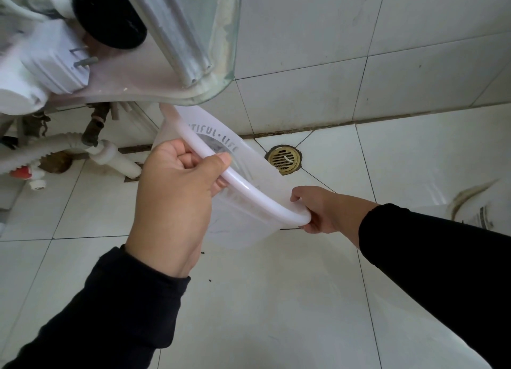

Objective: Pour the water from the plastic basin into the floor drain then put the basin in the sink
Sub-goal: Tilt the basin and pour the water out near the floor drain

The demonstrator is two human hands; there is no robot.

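A translucent white plastic basin (243, 202) with grey lettering on its bottom hangs tilted above the tiled floor, its far edge toward the brass floor drain (284, 159). My left hand (177, 194) grips the basin's rim on the near left side, thumb over the rim. My right hand (320, 211) grips the rim at its lower right end. I cannot tell whether water is in the basin. The sink (154, 73) is seen from below at the upper left, its underside and glass edge just above the basin.
Under the sink run a corrugated white drain hose (63, 144), rusty pipe fittings (94, 125) and a red-handled valve (20, 172). A tiled wall (359, 50) rises behind the drain. White floor tiles (276, 299) spread below my arms.
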